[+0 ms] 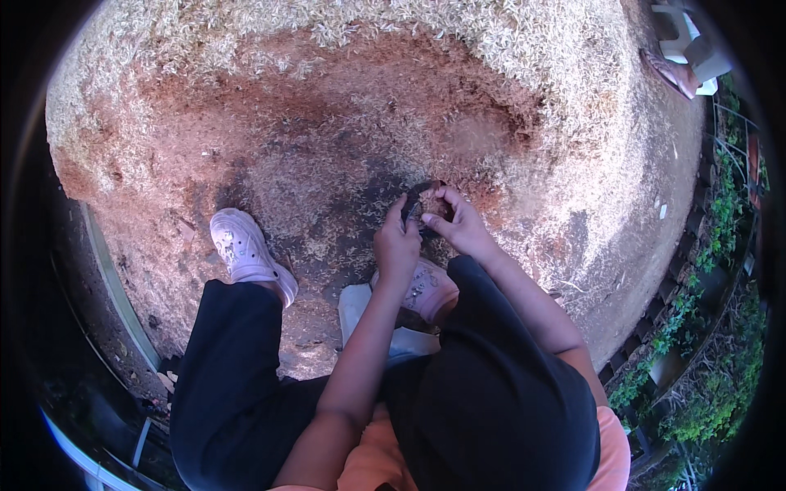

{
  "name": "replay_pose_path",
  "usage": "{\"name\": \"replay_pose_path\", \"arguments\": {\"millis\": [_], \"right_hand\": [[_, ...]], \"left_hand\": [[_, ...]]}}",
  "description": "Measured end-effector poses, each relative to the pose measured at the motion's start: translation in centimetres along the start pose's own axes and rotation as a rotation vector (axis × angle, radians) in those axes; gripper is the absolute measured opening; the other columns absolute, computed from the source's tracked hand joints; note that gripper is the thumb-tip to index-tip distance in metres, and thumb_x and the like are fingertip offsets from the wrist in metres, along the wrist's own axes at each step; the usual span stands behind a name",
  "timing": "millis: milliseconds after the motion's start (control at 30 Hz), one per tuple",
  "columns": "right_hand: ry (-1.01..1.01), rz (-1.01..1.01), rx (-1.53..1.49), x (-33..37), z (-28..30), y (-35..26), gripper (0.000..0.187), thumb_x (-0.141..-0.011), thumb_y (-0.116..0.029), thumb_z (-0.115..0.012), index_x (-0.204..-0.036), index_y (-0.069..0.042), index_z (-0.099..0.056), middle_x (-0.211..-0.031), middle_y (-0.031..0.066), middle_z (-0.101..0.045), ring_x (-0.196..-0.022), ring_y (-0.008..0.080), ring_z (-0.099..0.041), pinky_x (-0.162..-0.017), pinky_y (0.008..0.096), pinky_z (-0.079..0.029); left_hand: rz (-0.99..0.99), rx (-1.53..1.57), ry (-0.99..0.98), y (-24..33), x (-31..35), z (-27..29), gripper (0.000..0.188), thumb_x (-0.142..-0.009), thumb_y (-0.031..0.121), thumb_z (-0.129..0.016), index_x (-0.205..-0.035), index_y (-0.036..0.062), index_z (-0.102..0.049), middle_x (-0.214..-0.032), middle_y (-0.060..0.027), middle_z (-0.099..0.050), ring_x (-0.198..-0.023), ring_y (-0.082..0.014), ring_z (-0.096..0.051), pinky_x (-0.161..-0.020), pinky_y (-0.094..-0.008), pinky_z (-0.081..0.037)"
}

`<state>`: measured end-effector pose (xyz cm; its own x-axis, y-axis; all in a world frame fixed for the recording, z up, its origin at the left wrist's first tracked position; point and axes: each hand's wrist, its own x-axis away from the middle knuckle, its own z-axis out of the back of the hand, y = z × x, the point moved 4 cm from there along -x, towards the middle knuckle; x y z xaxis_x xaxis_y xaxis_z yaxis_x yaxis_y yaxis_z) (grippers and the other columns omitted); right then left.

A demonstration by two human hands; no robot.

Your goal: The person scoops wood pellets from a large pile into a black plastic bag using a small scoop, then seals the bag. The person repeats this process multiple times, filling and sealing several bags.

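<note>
My left hand [398, 243] is closed on the near left side of a small dark-rimmed object [413, 199], its thumb and fingers along the rim. Brown, rough-looking material [431, 202] shows within that rim; its exact kind is too small to make out. On the other side my right hand [465, 227] is curled, forefinger and thumb bent around the brown material at its right edge. The two hands face each other just above the ground, beyond my right shoe [430, 290]. My palms and the object's underside are hidden.
Bare reddish soil [327, 98] strewn with pale husks or chips spreads ahead, with a thicker husk layer [565, 49] at the far edge. My left pink clog [243, 245] stands to the left. A pale sheet or bag [354, 309] lies beneath me. Another person's sandalled foot [673, 75] is far right, near green plants [716, 254].
</note>
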<state>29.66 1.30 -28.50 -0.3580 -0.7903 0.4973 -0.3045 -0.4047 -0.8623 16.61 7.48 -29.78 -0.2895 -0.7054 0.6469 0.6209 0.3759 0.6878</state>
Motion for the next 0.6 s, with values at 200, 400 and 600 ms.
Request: {"name": "replay_pose_path", "arguments": {"millis": [200,400,600], "right_hand": [[0.036,-0.020,0.340,-0.1,1.0,-0.7,0.019,-0.094,-0.012,-0.065,-0.110,-0.002,-0.063,-0.098,0.0025,-0.064,-0.086,0.0085,-0.059,-0.075,0.0259,-0.049],[0.034,-0.108,0.175,-0.3,0.6,-2.8,0.029,-0.098,-0.018,-0.060,-0.123,-0.004,-0.061,-0.096,0.0047,-0.067,-0.084,0.0126,-0.061,-0.077,0.0290,-0.050],[0.065,-0.063,0.094,0.2,1.7,-5.2,0.036,-0.104,-0.023,-0.049,-0.136,-0.007,-0.051,-0.109,0.0075,-0.068,-0.097,0.0150,-0.064,-0.087,0.0299,-0.049]], "left_hand": [[-0.041,-0.021,0.001,0.5,0.1,0.1,0.044,-0.088,0.013,-0.059,-0.132,0.0135,-0.060,-0.072,-0.0153,-0.067,-0.060,-0.0247,-0.065,-0.059,-0.0392,-0.050],[-0.033,-0.016,-0.002,0.2,-0.1,0.0,0.043,-0.089,0.013,-0.058,-0.132,0.0121,-0.059,-0.072,-0.0152,-0.067,-0.061,-0.0244,-0.066,-0.060,-0.0391,-0.051],[0.021,0.043,-0.016,0.4,0.2,0.1,0.044,-0.090,0.014,-0.059,-0.134,0.0107,-0.057,-0.070,-0.0150,-0.066,-0.061,-0.0233,-0.067,-0.059,-0.0380,-0.051]]}}
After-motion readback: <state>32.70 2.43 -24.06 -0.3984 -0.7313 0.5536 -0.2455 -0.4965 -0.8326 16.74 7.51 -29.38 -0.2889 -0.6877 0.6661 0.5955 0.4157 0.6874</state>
